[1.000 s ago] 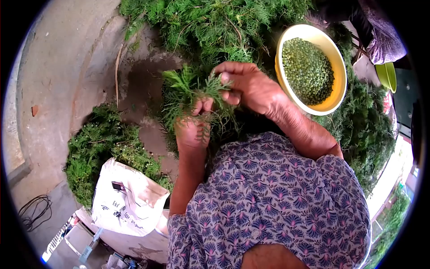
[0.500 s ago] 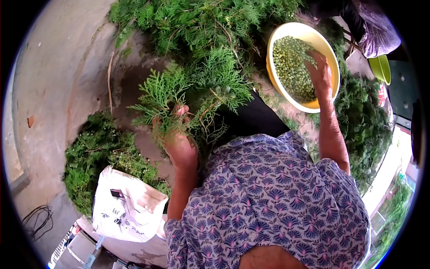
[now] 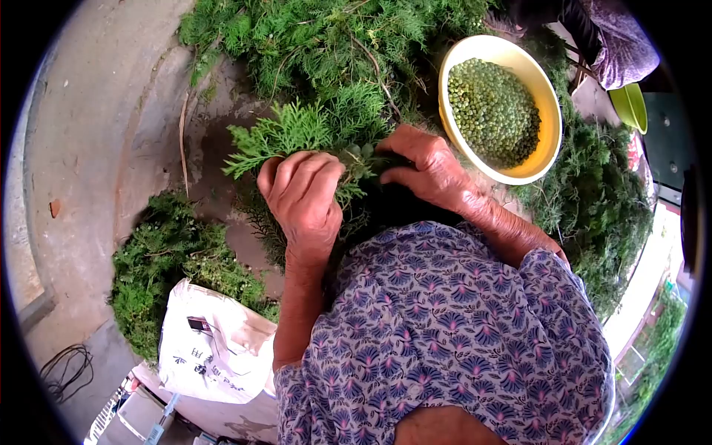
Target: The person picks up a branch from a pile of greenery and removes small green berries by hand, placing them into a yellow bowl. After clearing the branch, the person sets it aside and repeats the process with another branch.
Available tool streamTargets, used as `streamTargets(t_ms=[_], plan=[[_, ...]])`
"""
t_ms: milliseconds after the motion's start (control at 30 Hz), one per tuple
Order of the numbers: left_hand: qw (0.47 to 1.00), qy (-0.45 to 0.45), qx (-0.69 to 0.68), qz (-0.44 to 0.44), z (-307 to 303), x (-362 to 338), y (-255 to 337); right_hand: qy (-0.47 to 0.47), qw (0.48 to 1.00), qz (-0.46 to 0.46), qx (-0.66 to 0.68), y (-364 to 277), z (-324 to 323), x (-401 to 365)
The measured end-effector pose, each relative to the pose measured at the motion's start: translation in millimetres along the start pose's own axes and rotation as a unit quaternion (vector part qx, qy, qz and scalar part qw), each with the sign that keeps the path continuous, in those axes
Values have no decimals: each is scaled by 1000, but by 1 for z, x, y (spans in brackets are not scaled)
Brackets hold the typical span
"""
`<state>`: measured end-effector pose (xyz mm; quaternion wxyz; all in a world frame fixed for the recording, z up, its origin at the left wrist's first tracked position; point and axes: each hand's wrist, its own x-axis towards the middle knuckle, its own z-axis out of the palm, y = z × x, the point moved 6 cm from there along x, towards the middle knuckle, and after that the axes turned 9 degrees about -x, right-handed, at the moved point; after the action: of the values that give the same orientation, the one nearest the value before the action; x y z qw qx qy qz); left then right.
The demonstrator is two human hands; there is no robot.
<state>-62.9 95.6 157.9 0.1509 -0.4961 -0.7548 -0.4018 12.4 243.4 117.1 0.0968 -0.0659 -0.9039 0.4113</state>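
Observation:
Above my lap, my left hand [image 3: 304,194] is closed around a leafy green sprig [image 3: 285,133], its back turned up. My right hand [image 3: 430,169] is at the right side of the same foliage, thumb and fingers bent toward the leaves with a gap between them; the fingertips are partly hidden in shadow. To the upper right stands a yellow bowl [image 3: 550,111] holding many small round green pieces [image 3: 489,104]. Neither hand touches the bowl.
A large heap of green branches [image 3: 311,44] lies ahead, a smaller pile [image 3: 159,252] at the left and more foliage [image 3: 593,200] at the right. A white sack [image 3: 211,348] is at the lower left. Another person's patterned clothing [image 3: 627,44] and a green container [image 3: 629,107] show at the upper right.
My right hand has left the bowl and come across to the sprig. My left hand has turned over, its back now up, and the sprig has shifted with it.

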Motion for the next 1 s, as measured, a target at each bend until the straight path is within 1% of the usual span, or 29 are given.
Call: streamTargets(t_ms=[33,100,167,233,300,367,400,467,500,533,567,633,700,733,800,833,900,933,967,1000], plan=[[1000,-1,-1,1,-2,0,1,12,1000,-15,-14,-1,0,0],[994,-63,-66,-66,-2,-2,-3,16,1000,4,4,2,-1,-1],[992,-67,-81,-75,-4,-4,-2,19,999,20,24,4,-3,-1],[991,-86,-43,-88,-3,1,8,18,999,36,33,3,-5,-1],[989,-113,48,-79,6,-1,13,15,999,38,31,0,-6,-1],[978,-156,92,-101,14,-6,11,14,999,41,29,-6,-9,-1],[978,-156,92,-101,15,-8,10,4,998,52,28,-9,-12,0],[988,-91,42,-117,8,-11,7,-6,998,63,27,-9,-13,0],[988,-91,42,-117,8,-13,6,16,993,73,90,-7,-16,0],[965,-39,-113,-235,3,-20,-7,38,984,82,154,-4,-17,0],[902,15,-262,-343,2,-29,-19,22,965,144,219,0,-16,0],[855,58,-365,-364,-1,-35,-26,15,932,179,315,6,-11,1],[755,112,-494,-417,0,-36,-26,2,926,184,330,2,-8,3],[756,115,-491,-417,-2,-38,-25,-18,927,167,334,-3,-3,5],[703,148,-545,-433,-5,-45,-26,-40,924,152,349,-14,5,9],[703,150,-544,-433,-6,-46,-26,-42,923,151,350,-17,10,12],[704,141,-531,-449,-5,-48,-27,-34,949,87,302,-27,16,20],[705,142,-532,-448,-4,-49,-28,-41,936,98,335,-28,21,24],[725,148,-506,-443,-6,-51,-29,-41,936,97,335,-31,24,27],[745,153,-478,-439,-8,-52,-29,-53,924,107,362,-33,29,28]])
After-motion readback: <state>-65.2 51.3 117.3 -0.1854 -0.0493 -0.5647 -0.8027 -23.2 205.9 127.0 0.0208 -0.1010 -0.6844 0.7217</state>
